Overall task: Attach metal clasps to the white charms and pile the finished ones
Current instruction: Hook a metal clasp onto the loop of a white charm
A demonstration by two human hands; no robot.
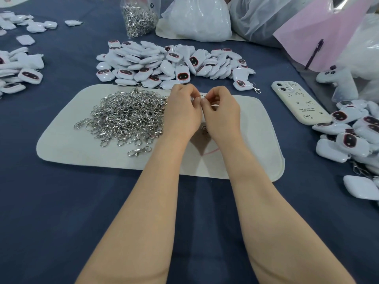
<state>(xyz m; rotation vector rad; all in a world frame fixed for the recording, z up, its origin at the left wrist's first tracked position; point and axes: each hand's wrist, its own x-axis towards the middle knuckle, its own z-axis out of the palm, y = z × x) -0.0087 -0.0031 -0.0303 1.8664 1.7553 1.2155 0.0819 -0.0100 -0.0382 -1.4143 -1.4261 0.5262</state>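
Note:
My left hand (183, 108) and my right hand (220, 111) meet over a white mat (256, 144), fingertips together, pinching a small metal clasp ring (202, 96) between them. The clasp's lower end (204, 129) hangs down between my wrists. Whether a charm is held too is hidden by my fingers. A heap of loose metal clasps (127, 115) lies on the mat left of my hands. Beyond the mat is a big pile of white charms (164, 62) with dark faces. At the right edge sits another charm pile (352, 136), some with clasps.
A phone in a cream case (297, 103) lies right of the mat. A bag of clasps (139, 17) and white plastic bags (196, 19) stand at the back. More charms (18, 72) lie at the left. A dark blue cloth (82, 201) covers the table.

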